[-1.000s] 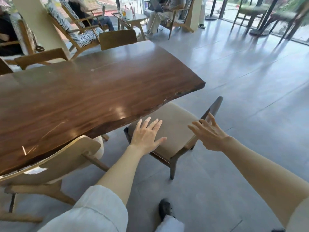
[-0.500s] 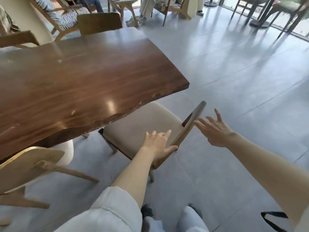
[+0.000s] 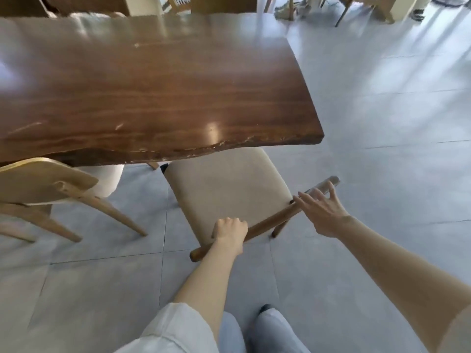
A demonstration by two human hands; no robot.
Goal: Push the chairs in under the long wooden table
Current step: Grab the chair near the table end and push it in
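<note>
1. Head view, looking down on the near long edge of the wooden table (image 3: 158, 98) at its right end. The floor is grey tile.

2. A chair (image 3: 229, 189) with a beige padded seat stands at that corner. The front of its seat sits just under the table edge and most of the seat is out in the open. It is turned at an angle, with its back rail running from lower left to upper right.

3. The left hand (image 3: 230, 234) is closed in a fist over the back rail (image 3: 267, 224) near its lower left end, knuckles up. This looks like a firm hold for steering as well as pushing.

4. The right hand (image 3: 323, 212) is open with the fingers spread, at the upper right part of the same rail. The fingertips seem to touch or nearly touch the wood. I cannot tell if it grips anything yet.

5. With one hand towards each end of the rail, the person can likely square the chair to the table before pushing it in.

6. A second chair (image 3: 43, 184), of pale wood, sits to the left with its seat partly under the table. Its back is clear of the edge.

7. Judgement: the push on the beige chair is just starting, and it needs straightening first. The risk is a leg catching on the table's support, which is hidden from here.
</note>
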